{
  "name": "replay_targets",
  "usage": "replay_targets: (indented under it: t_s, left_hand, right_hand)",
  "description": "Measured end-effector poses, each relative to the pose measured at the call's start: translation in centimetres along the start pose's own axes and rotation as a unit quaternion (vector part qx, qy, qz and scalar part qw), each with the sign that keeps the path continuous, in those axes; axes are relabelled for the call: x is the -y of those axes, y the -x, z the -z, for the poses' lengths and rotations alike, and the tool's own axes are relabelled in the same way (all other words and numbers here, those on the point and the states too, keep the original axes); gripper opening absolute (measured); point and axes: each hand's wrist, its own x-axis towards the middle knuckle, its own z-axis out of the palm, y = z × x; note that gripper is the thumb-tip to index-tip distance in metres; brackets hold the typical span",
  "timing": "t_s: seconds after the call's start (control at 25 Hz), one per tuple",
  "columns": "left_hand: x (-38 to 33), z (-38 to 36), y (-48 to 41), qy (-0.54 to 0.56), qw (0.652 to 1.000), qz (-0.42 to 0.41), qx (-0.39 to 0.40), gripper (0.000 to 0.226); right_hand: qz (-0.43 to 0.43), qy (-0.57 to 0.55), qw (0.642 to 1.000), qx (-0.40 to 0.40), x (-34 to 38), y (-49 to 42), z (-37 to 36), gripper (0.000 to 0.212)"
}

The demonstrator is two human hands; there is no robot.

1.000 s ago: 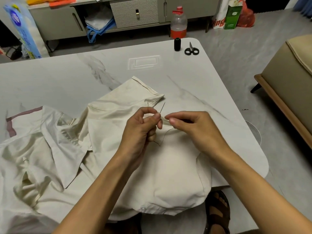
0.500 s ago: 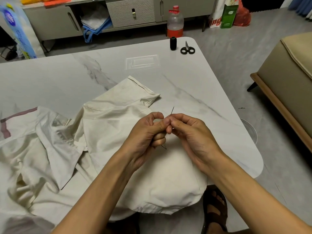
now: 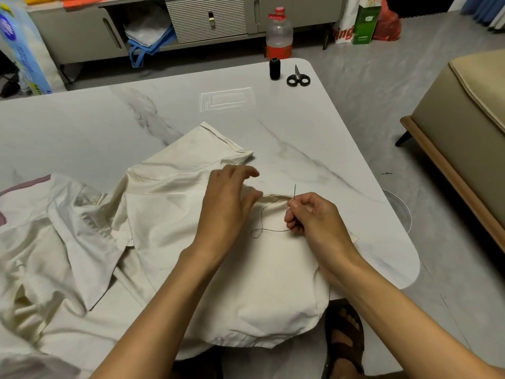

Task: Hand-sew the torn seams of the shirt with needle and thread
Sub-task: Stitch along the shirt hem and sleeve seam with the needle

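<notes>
pinching needle [image 3: 294,192] upright, right fingers [image 3: 293,205]; left hand [image 3: 228,203] flat on shirt [image 3: 164,209].

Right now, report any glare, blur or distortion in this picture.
Head view: a rectangular light reflection glares on the table; the left hand shows motion-blurred fingertips; the needle pinched by the right hand reads sharp; the wide-angle lens bows the table's far edge.
</notes>
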Motion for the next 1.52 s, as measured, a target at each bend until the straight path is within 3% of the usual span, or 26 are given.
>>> replay_targets:
  t_s: [0.08, 0.2, 0.36, 0.6, 1.52]
  left_hand:
    - [0.5, -0.8, -0.7, -0.055, 0.996, -0.06, 0.03, 0.024]
    - [0.8, -1.1, -1.4, -0.093, 0.991, -0.086, 0.049, 0.008]
    - [0.1, 0.1, -2.3, -0.001, 0.994, 0.014, 0.112, 0.023]
    - [0.3, 1.4, -2.1, 0.116, 0.969, 0.126, 0.179, 0.024]
    - [1.4, 3.1, -1.2, 0.181, 0.948, 0.147, 0.218, 0.024]
  right_hand:
    - [0.002, 0.029, 1.0, 0.005, -0.1, -0.1, 0.3, 0.013]
    - [0.016, 0.067, 0.997, 0.016, -0.2, -0.3, 0.6, 0.012]
    - [0.057, 0.143, 0.988, 0.034, -0.2, -0.3, 0.7, 0.014]
    - [0.1, 0.178, 0.978, 0.041, 0.6, -0.2, 0.3, 0.015]
    - [0.147, 0.266, 0.95, 0.076, 0.3, 0.1, -0.9, 0.017]
